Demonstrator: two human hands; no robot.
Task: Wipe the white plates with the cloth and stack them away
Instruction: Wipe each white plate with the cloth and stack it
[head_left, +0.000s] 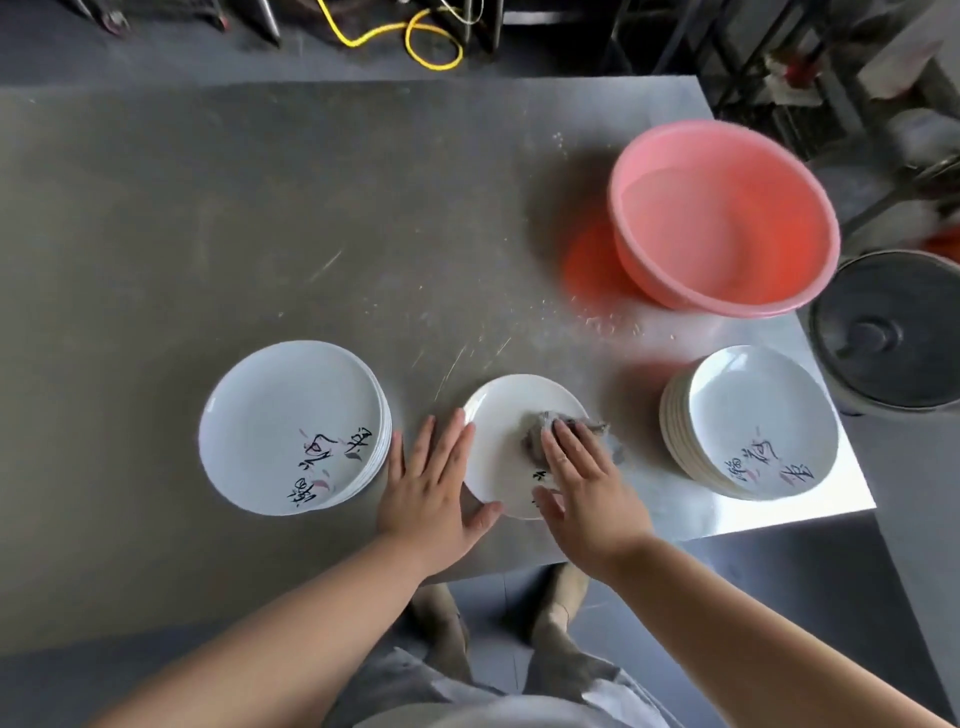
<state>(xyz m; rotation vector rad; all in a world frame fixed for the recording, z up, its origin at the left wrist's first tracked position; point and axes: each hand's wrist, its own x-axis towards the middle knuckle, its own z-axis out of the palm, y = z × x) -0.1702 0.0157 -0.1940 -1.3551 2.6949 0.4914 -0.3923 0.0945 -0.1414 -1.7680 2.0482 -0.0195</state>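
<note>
A single white plate (506, 415) lies on the steel table near its front edge. A crumpled grey cloth (540, 434) sits on the plate, and my right hand (584, 480) presses flat on the cloth with straight fingers. My left hand (434, 486) lies flat beside the plate, its thumb touching the plate's near left rim. To the left is a stack of white plates (291, 421) with black lettering. Another stack of white plates (753, 415) stands at the right, near the table's corner.
A pink plastic basin (727, 218) stands at the back right of the steel table (260, 208). A dark round lidded pot (893, 332) sits off the table's right edge. Yellow cable (415, 41) lies on the floor behind. Water drops speckle the table's middle.
</note>
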